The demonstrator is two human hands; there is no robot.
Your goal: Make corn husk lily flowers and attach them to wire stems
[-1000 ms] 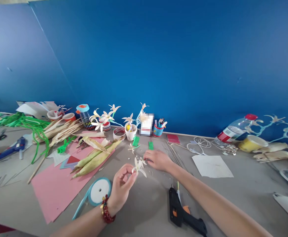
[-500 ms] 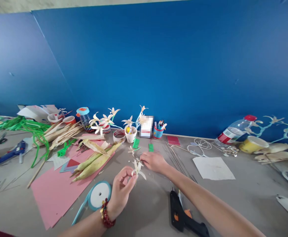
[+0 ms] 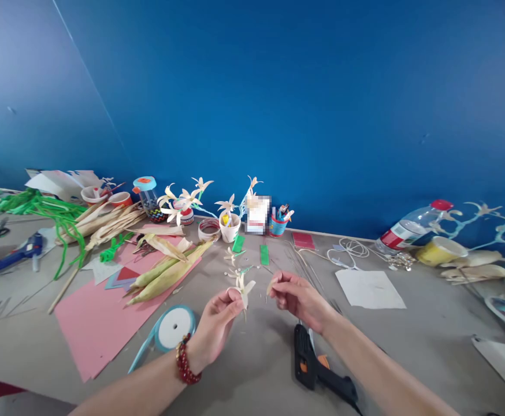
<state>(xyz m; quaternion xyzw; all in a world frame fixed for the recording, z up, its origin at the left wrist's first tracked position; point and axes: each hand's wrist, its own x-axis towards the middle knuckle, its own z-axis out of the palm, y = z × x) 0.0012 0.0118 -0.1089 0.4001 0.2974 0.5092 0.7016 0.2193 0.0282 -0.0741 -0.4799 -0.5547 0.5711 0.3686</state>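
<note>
My left hand [image 3: 220, 318], with a red beaded bracelet at the wrist, pinches a pale husk flower [image 3: 244, 289] by its base, petals spread upward. To its right, my right hand [image 3: 298, 297] is closed in a pinch on a small pale petal-like piece [image 3: 270, 286]; its exact kind is too small to tell. Behind the hands, another small husk flower [image 3: 230, 255] lies on the grey table [image 3: 256, 364] among tiny scraps. A black glue gun [image 3: 308, 358] lies below my right hand. Beside my left wrist is a roll of light blue tape [image 3: 175, 327].
Corn husks [image 3: 170, 274] lie on pink paper [image 3: 92, 329] at left, near a blue glue gun [image 3: 16, 257]. Along the blue wall stand a white cup [image 3: 229, 228], a pen holder [image 3: 278, 225] and a plastic bottle [image 3: 411, 228]. Thin wires and white paper [image 3: 370, 289] lie at right.
My right hand has lifted from the table scraps and drawn back toward me and to the right, now pinching a small pale piece. My left hand still holds the flower, slightly turned.
</note>
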